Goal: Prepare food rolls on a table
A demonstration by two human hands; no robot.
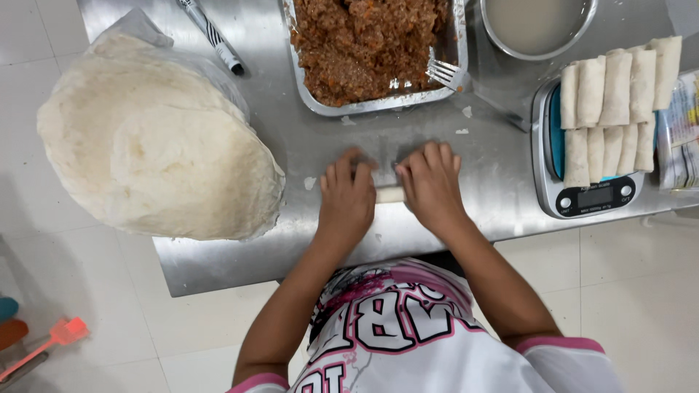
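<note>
Steel table (437,240): bare metal top, carrying everything below; flecks of wrapper scattered near the middle.

Stack of round wrappers (156,142): pale, thin sheets piled at the table's left end, overhanging its front edge, with clear plastic tucked behind.

Foil tray (306,87): holds brown minced filling with orange bits; a fork (445,74) rests at its near right corner.

Kitchen scale (593,196): right side, loaded with finished rolls (615,109) laid in two rows, touching one another.

Metal bowl (539,29): top right, holding a cloudy pale liquid.

Marker pen (211,35): lying on the table behind the wrapper stack.

Left hand (348,198) and right hand (431,185): side by side at the table's middle, palms down, fingers curled over a roll.

Roll in hand (390,193): a short pale stretch shows between the two hands; the rest lies hidden under the fingers, resting on the table just in front of the tray. Both hands are closed down onto it, pressing rather than lifting.

Handling note, as a judgement: even pressure from both hands should keep the cylinder uniform in thickness; fingertips pulling back snugly against the filling should avoid slack; too hard a press risks tearing the thin sheet or squeezing filling out of the ends. Whether the ends are folded in cannot be told.
</note>
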